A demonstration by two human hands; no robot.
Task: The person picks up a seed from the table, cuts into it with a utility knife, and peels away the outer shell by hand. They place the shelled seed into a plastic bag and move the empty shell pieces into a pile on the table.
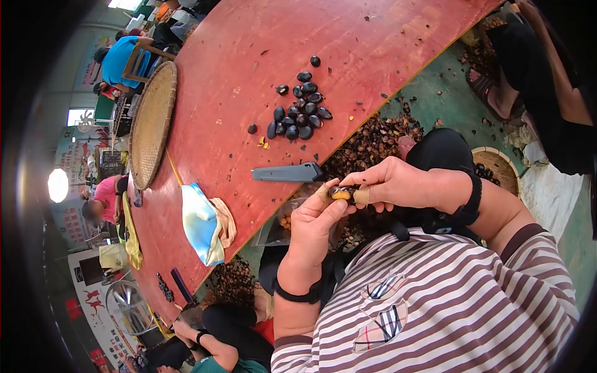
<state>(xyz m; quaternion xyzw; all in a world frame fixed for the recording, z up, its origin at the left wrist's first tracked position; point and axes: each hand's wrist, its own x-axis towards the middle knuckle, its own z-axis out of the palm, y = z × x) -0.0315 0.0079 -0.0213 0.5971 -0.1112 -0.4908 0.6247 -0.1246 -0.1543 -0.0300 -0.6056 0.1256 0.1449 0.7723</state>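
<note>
Between the fingertips of both hands is a dark-shelled nut (340, 194) with yellow flesh showing on one side. My left hand (315, 214) pinches it from the left, thumb and finger closed on it. From the right, my right hand (379, 183) holds its other end with thumb and fingers. Just beyond my hands a grey utility knife (286, 173) lies on the red table (217, 105). Further up the table is a group of black nuts (301, 112), with a few single ones beside it.
A blue-and-white mask (202, 227) lies left of the knife. A round woven tray (153, 124) rests at the table's far edge. Shell scraps (373, 146) cover the floor by my knees. Other people sit at right and lower left; a basket (497, 165) stands right.
</note>
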